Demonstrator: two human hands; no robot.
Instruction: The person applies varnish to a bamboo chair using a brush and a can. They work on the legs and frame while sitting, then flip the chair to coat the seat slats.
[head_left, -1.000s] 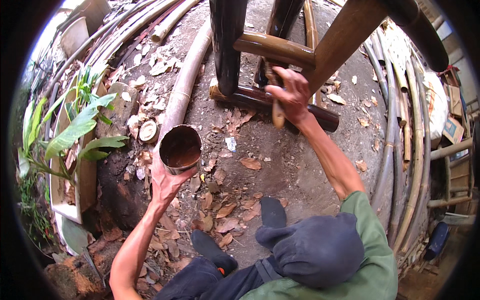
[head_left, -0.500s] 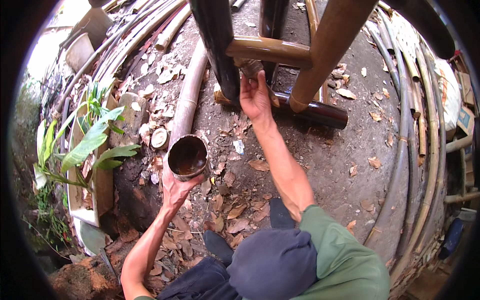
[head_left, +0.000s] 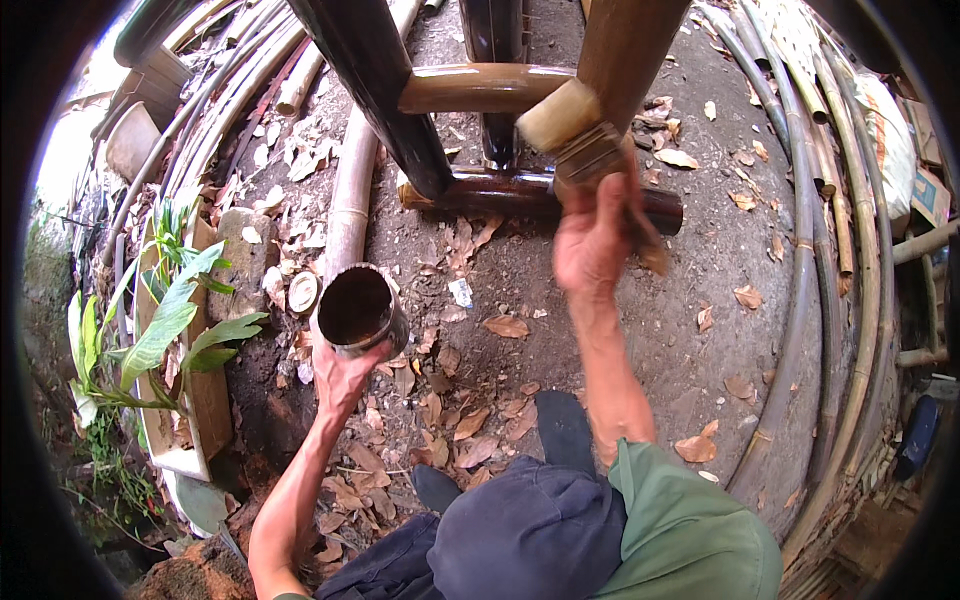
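My left hand [head_left: 342,378] is wrapped round a round, open-topped pot [head_left: 356,308] with dark brown liquid inside. A wide paintbrush [head_left: 590,155] with pale bristles is gripped in my right hand [head_left: 588,240], its bristles pointing up and to the left. The bristle end overlaps the right end of a light brown bamboo crossbar [head_left: 470,88]; whether it touches is unclear. That bar joins a dark, glossy bamboo post [head_left: 365,85] to a brown bamboo post [head_left: 630,50]. Below them a dark, shiny bamboo rail [head_left: 500,197] lies along the ground.
Long bamboo poles lie along the right side [head_left: 800,260] and the upper left. One thick pole [head_left: 350,200] runs up past the pot. A leafy plant [head_left: 170,320] grows by a trough on the left. Dry leaves [head_left: 475,425] litter the dirt around my feet.
My right hand with the paintbrush has swung right, away from the dark post to beside the brown post. The frame sits further left in view. My left hand still holds the pot.
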